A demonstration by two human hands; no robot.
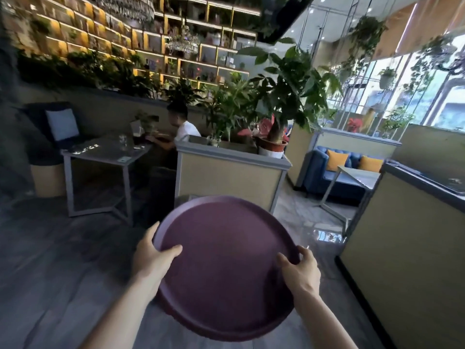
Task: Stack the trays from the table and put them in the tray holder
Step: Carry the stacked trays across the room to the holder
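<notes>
Above the floor, two hands [156, 258] [300, 269] hold one tray [226, 270].

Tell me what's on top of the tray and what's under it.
On the tray, only two thumbs: left hand and right hand grip its rim. Otherwise bare. Beneath, the fingers and the floor directly below are hidden.

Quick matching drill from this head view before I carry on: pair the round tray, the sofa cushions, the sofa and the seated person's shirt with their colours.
Things:
1. round tray, held at its rim by the left hand and right hand
2. sofa cushions
3. sofa
4. seated person's shirt

Colours:
A. blue
B. white
C. purple
D. orange-yellow

Pairs: 1-C, 2-D, 3-A, 4-B
</notes>
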